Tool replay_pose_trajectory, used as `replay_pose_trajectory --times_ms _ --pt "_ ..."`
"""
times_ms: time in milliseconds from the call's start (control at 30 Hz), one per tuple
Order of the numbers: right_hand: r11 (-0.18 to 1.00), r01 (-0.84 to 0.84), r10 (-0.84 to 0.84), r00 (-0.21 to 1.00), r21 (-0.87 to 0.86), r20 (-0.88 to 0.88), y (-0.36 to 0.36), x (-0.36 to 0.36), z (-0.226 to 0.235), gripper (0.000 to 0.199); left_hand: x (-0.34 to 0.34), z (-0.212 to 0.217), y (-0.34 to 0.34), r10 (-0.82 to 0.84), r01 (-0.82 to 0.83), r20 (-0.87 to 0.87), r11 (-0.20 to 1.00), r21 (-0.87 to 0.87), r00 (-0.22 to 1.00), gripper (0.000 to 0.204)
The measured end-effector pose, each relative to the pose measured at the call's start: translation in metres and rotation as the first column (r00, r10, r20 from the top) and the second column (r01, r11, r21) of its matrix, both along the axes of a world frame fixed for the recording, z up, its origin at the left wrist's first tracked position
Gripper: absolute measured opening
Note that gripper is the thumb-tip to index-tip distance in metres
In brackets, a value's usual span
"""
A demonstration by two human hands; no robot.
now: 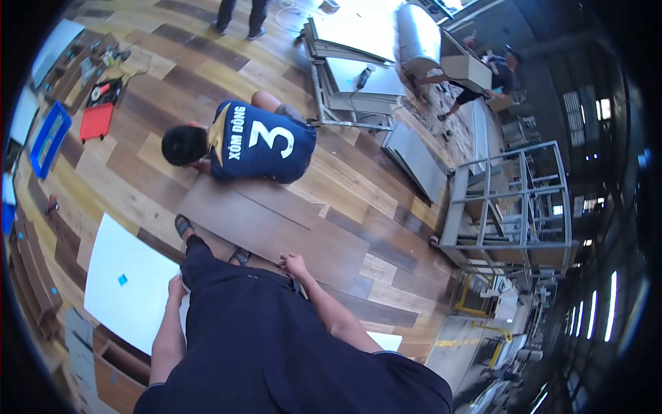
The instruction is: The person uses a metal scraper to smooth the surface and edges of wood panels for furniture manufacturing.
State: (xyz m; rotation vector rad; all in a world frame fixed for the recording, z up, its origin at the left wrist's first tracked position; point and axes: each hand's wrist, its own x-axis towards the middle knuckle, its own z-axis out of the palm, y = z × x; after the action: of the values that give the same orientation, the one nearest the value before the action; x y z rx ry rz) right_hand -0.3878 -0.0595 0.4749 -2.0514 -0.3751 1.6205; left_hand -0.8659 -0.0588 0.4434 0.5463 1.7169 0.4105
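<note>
My left hand hangs beside my leg, over the inner edge of a large white panel with a small blue sticker on it. Its fingers are mostly hidden, and I cannot tell whether it grips that edge. My right hand is held in front of my right side, fingers curled together; whatever might be between them is too small to make out. Below it, a long brown board with a dark slit lies on the floor at my feet. A crouching person in a dark blue shirt leans over the board's far side.
A red toolbox and a blue tray stand at left. Brown box frames line the left edge. A panel-loaded cart stands ahead, a metal rack at right. Another person handles a box far right.
</note>
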Motion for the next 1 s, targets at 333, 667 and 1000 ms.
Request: replay_pose_trajectory --times_ms 333,667,1000 --pt "0.979 -0.168 0.189 0.962 -0.118 0.198 -0.023 -0.006 0.002 0.042 -0.010 0.021 0.027 -0.158 0.157 -0.036 0.987 -0.032 0.987 0.027" --pt "0.991 -0.014 0.039 0.982 -0.134 0.183 -0.039 -0.002 0.032 0.038 -0.014 0.018 0.043 -0.337 0.350 -0.185 0.936 0.041 0.923 0.024" --pt "0.993 0.102 -0.101 0.995 -0.055 0.020 -0.037 0.022 0.012 0.040 -0.004 0.046 0.045 -0.469 0.488 -0.145 0.862 0.141 0.871 0.024"
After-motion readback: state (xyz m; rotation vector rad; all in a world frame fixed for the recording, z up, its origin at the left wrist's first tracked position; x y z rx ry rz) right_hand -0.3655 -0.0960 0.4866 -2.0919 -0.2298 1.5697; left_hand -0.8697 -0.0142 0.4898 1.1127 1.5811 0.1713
